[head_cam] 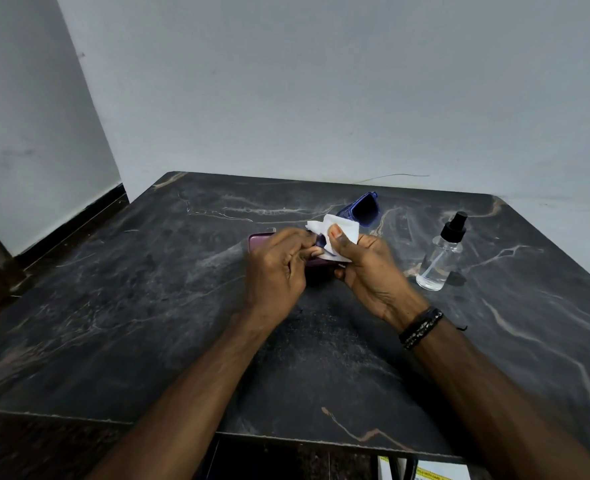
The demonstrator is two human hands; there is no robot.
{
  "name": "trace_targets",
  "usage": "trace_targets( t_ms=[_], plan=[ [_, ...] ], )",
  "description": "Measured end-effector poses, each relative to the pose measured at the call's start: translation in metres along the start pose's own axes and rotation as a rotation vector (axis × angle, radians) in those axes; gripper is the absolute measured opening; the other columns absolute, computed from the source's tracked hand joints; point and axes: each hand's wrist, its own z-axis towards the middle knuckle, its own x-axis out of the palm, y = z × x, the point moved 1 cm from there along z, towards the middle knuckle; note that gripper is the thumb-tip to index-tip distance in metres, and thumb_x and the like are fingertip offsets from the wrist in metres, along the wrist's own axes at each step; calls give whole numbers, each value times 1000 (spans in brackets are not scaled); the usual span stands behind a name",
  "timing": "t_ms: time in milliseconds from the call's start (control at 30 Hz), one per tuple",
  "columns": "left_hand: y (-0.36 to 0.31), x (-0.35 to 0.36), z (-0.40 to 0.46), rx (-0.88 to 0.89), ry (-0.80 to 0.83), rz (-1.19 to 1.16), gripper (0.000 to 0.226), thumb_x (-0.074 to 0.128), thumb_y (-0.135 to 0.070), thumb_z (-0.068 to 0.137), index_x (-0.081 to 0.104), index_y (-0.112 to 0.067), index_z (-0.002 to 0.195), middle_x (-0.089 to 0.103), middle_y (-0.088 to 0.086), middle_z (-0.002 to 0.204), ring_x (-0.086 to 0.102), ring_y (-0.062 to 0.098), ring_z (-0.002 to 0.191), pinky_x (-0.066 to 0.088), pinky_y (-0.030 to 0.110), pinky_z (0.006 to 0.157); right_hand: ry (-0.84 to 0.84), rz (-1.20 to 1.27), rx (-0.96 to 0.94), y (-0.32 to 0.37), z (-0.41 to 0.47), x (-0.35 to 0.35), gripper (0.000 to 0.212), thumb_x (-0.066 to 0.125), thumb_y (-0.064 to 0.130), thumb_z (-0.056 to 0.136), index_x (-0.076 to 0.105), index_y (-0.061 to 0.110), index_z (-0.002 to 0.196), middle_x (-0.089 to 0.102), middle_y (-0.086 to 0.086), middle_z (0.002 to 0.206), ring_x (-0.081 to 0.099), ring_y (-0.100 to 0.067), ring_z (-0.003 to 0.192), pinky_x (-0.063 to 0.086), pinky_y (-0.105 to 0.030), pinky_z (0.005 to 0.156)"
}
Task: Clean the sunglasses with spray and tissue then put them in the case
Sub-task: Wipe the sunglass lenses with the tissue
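Observation:
Blue-framed sunglasses (363, 208) with dark lenses are held above the middle of the dark marble table (148, 289). My left hand (276, 268) pinches the near end of the frame. My right hand (366, 268) presses a white tissue (338, 230) around the near lens with the thumb on top. The far lens sticks out past the tissue. A purple case (260, 241) lies on the table right behind and under my hands, mostly hidden, so I cannot tell whether it is open. A clear spray bottle (437, 261) with a black nozzle stands upright to the right.
The table sits in a corner against pale walls. Its front edge (321, 439) is close to me. A thin wire (390, 176) lies along the far edge. Something yellow and white (432, 472) shows below the table's front right.

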Motion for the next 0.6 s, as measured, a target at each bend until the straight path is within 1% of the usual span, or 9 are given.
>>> trace_targets(
  t_ms=[67,100,167,200,267,367,433,467,600],
  plan=[
    [4,-1,1,-43,-8,-23,30,61,24,72,74,4,89,73,11,92,70,19,83,59,33,75,8,11,16,1,0,-1,41,66,25,85,66,-2,117,70,-17,103,60,-27,91,45,-33,75],
    [5,-2,1,-50,-10,-18,29,60,23,72,74,3,89,73,11,92,70,20,83,59,35,74,6,9,25,1,0,-2,38,68,21,85,66,-3,114,70,-18,102,59,-28,92,43,-33,73],
    [6,-4,2,-38,-4,2,29,60,22,72,74,3,88,73,10,92,70,21,82,59,35,73,-10,-1,34,0,0,-3,37,69,16,81,66,-6,111,68,-23,104,55,-34,96,38,-41,78],
    [4,-4,2,-28,3,12,28,60,22,72,73,3,88,73,11,91,69,21,81,58,32,73,-16,-6,35,-1,0,-4,39,69,15,79,66,-8,111,66,-26,105,54,-35,98,37,-45,82],
    [0,-5,2,-13,15,40,30,59,24,70,73,4,87,72,12,90,68,19,80,55,19,76,-29,-17,38,-3,-1,-3,46,73,16,76,64,-10,112,64,-30,108,54,-37,99,35,-49,87],
    [-3,-5,2,6,21,68,31,57,25,66,72,5,84,71,14,88,62,12,80,41,3,80,-24,-39,17,-3,-3,0,62,86,30,67,66,-7,112,62,-36,113,54,-37,98,34,-50,87],
    [-4,-4,2,22,16,80,29,58,24,66,72,5,83,72,16,88,61,12,81,39,0,81,-25,-56,5,-4,-3,0,70,89,41,60,69,-2,111,61,-38,114,52,-37,97,31,-48,85],
    [-5,-3,2,30,16,78,28,59,24,66,72,5,82,72,16,88,61,12,81,39,0,81,-23,-53,3,-5,-2,0,69,89,43,60,70,0,111,61,-37,114,51,-37,97,31,-48,85],
    [-4,-2,2,12,17,63,30,62,27,68,72,5,85,71,15,89,63,10,82,43,2,81,-23,-14,10,-1,-3,1,55,78,32,75,67,0,118,61,-34,120,54,-35,99,36,-49,86]
  ],
)
